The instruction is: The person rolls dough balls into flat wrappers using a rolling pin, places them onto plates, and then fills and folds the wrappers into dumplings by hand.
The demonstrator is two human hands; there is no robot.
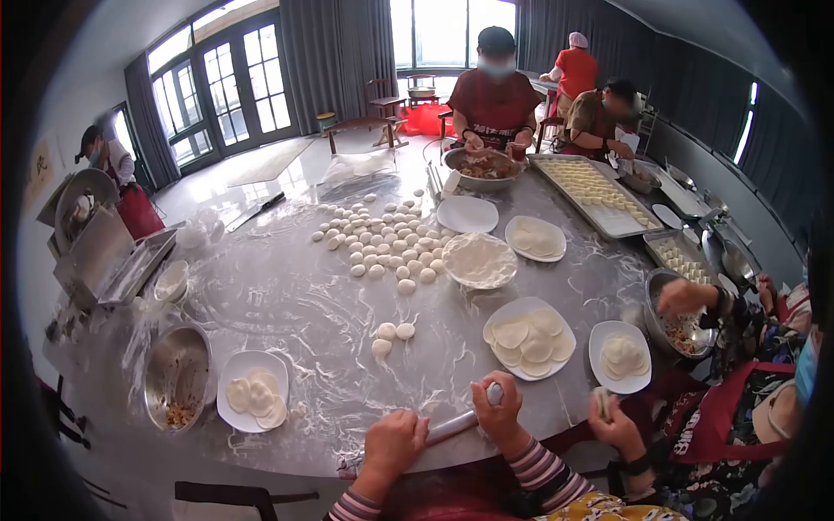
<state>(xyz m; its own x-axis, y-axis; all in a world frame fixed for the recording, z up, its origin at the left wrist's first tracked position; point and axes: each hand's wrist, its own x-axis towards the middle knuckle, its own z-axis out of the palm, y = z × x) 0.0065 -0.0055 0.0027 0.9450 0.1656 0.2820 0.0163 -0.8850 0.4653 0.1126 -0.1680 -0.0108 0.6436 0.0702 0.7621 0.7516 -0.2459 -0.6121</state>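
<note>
Near the front edge of the floured metal table (252,317), a greyish rolling pin (452,426) lies at a slant between my two hands. My left hand (395,443) is closed around its lower left part. Its upper right end pokes out of my right hand (498,406), whose fingers wrap around it. No dough shows under the pin. Three small dough balls (382,346) rest on the flour beyond my left hand. Beyond my right hand stands a white plate of rolled-out wrappers (532,340).
Many dough balls (391,243) are spread mid-table beside a bowl of flour (479,260). A filling bowl (178,373) and a wrapper plate (253,392) stand at left. At right, a co-worker's hand (615,425) holds a small dough piece. A tray of dumplings (595,195) lies at back right.
</note>
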